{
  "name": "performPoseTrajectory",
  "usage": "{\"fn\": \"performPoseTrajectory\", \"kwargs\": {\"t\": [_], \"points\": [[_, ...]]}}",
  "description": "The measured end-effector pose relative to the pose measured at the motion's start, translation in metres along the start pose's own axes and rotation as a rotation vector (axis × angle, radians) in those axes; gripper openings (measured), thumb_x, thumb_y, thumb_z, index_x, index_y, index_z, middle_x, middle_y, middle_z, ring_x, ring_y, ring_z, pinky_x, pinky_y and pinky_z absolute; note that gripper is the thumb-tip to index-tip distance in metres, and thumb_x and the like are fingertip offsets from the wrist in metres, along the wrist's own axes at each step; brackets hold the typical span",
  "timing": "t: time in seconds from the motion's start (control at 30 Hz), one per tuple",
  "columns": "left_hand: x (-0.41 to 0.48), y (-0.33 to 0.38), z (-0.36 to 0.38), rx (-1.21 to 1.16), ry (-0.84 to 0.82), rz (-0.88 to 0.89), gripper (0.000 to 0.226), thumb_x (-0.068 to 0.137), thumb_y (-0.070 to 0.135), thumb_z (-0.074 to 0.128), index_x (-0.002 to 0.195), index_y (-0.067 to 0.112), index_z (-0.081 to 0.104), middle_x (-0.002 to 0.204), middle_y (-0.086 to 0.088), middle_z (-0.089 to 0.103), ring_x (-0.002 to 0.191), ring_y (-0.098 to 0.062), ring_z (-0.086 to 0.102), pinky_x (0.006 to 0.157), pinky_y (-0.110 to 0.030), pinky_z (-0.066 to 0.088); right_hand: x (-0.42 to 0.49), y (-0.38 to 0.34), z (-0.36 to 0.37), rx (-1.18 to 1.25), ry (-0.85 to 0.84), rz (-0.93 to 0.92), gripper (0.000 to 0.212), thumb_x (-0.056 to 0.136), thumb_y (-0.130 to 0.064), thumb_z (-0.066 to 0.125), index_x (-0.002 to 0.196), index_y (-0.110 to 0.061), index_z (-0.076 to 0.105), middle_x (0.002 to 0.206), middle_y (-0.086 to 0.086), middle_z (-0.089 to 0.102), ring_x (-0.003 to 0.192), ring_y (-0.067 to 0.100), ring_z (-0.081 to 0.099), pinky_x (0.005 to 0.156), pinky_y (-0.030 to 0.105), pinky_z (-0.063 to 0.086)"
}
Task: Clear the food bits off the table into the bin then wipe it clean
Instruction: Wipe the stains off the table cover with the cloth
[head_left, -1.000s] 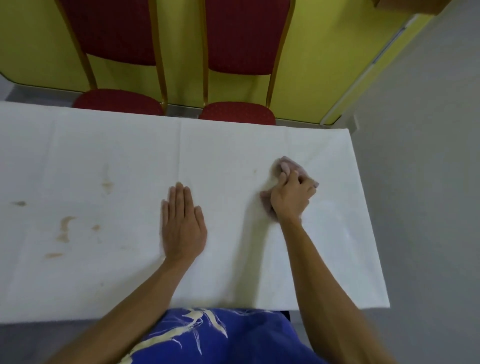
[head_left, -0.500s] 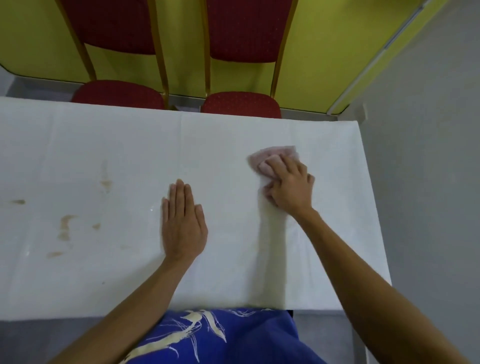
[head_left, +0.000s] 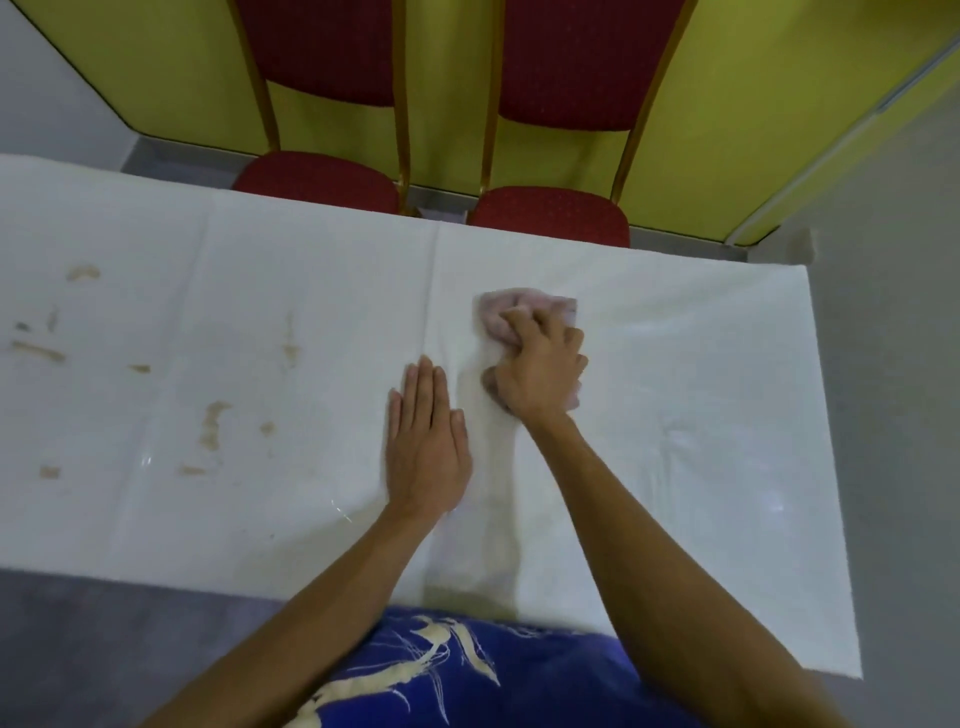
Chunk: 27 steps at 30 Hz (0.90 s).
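The crumpled pale pink cloth (head_left: 519, 317) lies bunched on the white-covered table (head_left: 701, 364), gripped and pressed down by the right hand (head_left: 540, 374), whose fingers curl into it. Just left of the cloth the left hand (head_left: 426, 447) lies flat, fingers straight, holding nothing. Wiping looks to be the step in hand, and since brown smears (head_left: 210, 431) show well left of the cloth, the next move likely calls for sweeping it leftward over them, with the flat hand moved clear.
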<state>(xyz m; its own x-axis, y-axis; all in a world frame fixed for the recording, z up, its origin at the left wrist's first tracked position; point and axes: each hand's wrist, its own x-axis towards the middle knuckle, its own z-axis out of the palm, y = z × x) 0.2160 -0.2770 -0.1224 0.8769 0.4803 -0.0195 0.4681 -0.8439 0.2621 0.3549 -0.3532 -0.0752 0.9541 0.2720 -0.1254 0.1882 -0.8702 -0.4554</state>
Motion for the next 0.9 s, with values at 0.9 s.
{"fn": "performPoseTrajectory", "kwargs": {"t": [0.9], "points": [[-0.002, -0.007, -0.007, 0.015, -0.035, 0.036, 0.058, 0.105, 0.029, 0.023, 0.155, 0.0, 0.023, 0.165, -0.015, 0.017, 0.154, -0.027, 0.013, 0.124, -0.046, 0.015, -0.094, 0.032, -0.01, -0.122, 0.018, -0.28, 0.039, 0.086, -0.044, 0.05, 0.124, -0.04, 0.059, 0.136, -0.015, 0.054, 0.126, 0.02, 0.043, 0.086, 0.04, 0.035]]}}
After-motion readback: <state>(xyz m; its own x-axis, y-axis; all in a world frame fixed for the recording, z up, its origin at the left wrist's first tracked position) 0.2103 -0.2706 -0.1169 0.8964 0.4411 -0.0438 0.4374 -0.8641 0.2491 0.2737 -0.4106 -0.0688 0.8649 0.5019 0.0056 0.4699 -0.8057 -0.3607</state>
